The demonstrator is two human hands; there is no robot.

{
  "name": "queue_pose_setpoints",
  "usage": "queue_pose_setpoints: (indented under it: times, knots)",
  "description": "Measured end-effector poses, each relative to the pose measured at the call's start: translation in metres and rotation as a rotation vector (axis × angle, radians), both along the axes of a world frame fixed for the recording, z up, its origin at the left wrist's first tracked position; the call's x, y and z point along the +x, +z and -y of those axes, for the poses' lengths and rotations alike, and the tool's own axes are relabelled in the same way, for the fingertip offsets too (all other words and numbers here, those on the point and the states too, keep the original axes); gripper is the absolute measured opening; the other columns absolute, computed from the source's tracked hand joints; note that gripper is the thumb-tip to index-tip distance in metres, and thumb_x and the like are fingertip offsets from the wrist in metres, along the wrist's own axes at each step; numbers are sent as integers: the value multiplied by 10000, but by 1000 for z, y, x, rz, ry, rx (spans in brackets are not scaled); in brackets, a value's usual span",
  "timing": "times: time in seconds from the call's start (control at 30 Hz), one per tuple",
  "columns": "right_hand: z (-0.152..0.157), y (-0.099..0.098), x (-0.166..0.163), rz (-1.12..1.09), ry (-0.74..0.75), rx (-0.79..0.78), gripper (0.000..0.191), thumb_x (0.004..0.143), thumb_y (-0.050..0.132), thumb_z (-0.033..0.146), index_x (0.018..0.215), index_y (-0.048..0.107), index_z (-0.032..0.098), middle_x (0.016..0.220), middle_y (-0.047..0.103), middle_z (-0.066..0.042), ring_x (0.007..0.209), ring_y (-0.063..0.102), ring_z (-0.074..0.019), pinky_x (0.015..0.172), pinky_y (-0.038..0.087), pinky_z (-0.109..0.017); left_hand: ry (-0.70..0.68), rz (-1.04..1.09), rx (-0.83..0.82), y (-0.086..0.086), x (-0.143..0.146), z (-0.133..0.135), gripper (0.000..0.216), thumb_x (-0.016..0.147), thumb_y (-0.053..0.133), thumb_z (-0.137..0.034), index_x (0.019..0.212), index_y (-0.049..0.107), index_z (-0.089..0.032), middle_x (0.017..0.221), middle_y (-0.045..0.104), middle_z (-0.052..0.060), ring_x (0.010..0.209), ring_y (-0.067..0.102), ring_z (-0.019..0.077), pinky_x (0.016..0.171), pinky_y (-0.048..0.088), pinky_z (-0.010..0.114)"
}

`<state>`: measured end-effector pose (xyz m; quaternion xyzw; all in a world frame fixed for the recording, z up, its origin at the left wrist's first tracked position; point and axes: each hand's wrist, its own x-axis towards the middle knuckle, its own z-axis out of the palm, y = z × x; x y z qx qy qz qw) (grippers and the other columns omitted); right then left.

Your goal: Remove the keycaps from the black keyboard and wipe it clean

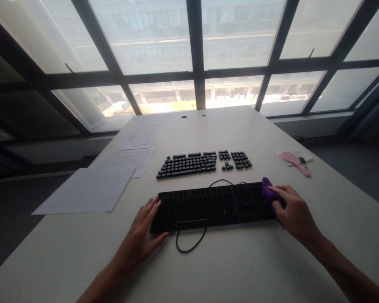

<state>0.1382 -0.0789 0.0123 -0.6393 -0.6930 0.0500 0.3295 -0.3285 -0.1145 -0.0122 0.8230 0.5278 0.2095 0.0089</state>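
Lying on the table [233, 269] in front of the keycaps [186, 164], the keyboard base [208, 206] is best steadied by the spread, empty left hand [142, 229] at one end and wiped lightly at the other with the purple cloth [267, 191] pinched in the curled right hand [293, 211].

The keyboard base [205, 204] and keycaps [189, 164] look plastic, the rag [268, 191] cloth, the tabletop [227, 265] smooth, the sheets [85, 191] paper.

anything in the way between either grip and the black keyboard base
Only the purple cloth, held in the right grip at the right end of the keyboard base. Nothing visible separates the left grip from its left end; the keycaps lie beyond the far edge.
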Motion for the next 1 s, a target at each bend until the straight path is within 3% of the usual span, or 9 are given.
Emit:
queue_pose_setpoints:
  times: [0.07, 0.13, 0.27, 0.33, 0.43, 0.53, 0.7, 0.83, 1.0]
  knots:
    - [1, 8, -33, -65, 147, 2, 402, 820, 508, 78, 1189, 646, 155, 1131, 604, -114, 1035, 584, -264, 949, 494, -443, -90, 9, 13, 10, 16, 7, 761, 912, 600, -328, 1555, 202, -239, 1585, 300, 131, 1451, 301, 334, 1144, 365, 545]
    - [6, 18, -83, -115, 400, -41, 444, 821, 498, 35, 1228, 623, 160, 1165, 590, -111, 1071, 567, -242, 973, 489, -406, -171, 10, 22, 14, 30, 13, 727, 925, 588, -275, 1551, 223, -221, 1567, 337, 134, 1448, 315, 317, 1136, 400, 508]
    - [18, 29, -187, -89, 833, -71, 408, 808, 516, -3, 1150, 639, 184, 1141, 602, -85, 1056, 543, -220, 950, 500, -346, -244, 59, 37, 12, 40, 18, 673, 928, 581, -217, 1532, 284, -196, 1528, 401, 150, 1401, 405, 308, 1099, 460, 474]
    - [20, 28, -221, -59, 906, -44, 321, 822, 536, 24, 1087, 637, 174, 1124, 604, -86, 1045, 523, -227, 946, 499, -351, -191, 153, 66, 9, 38, 18, 603, 932, 566, -192, 1498, 358, -194, 1469, 482, 148, 1335, 495, 292, 1064, 500, 446]
    - [18, 22, -242, -11, 922, -18, 300, 857, 513, 38, 1108, 613, 169, 1127, 590, -100, 1023, 501, -230, 898, 511, -353, -98, 289, 179, 7, 32, 15, 422, 928, 558, -151, 1347, 550, -205, 1272, 646, 113, 1157, 637, 248, 961, 569, 380]
    - [16, 15, -236, 0, 942, -18, 294, 878, 498, 46, 1114, 607, 183, 1098, 581, -97, 990, 497, -220, 855, 513, -339, -111, 326, 234, 9, 31, 15, 253, 910, 584, -137, 1136, 673, -209, 1056, 717, 76, 971, 690, 205, 832, 597, 317]
    - [15, 12, -197, 21, 927, -34, 349, 853, 488, 14, 1123, 612, 197, 1079, 588, -83, 961, 507, -213, 813, 512, -328, -134, 246, 81, 18, 64, 9, 179, 941, 535, -185, 1002, 700, -221, 925, 704, 51, 840, 662, 169, 750, 572, 293]
    - [16, 12, -148, -47, 787, -79, 405, 807, 508, -9, 1126, 620, 214, 1041, 591, -68, 978, 531, -212, 860, 511, -347, -194, 165, 48, 24, 124, -9, 124, 918, 568, -182, 927, 689, -207, 910, 695, 53, 814, 627, 187, 752, 527, 336]
    - [23, 10, -68, -99, 543, -92, 390, 781, 482, -14, 1068, 624, 208, 1058, 583, -74, 988, 572, -219, 908, 498, -377, -294, 23, -24, 31, 217, -30, 152, 909, 596, -195, 1052, 649, -198, 996, 683, 72, 906, 586, 228, 789, 466, 379]
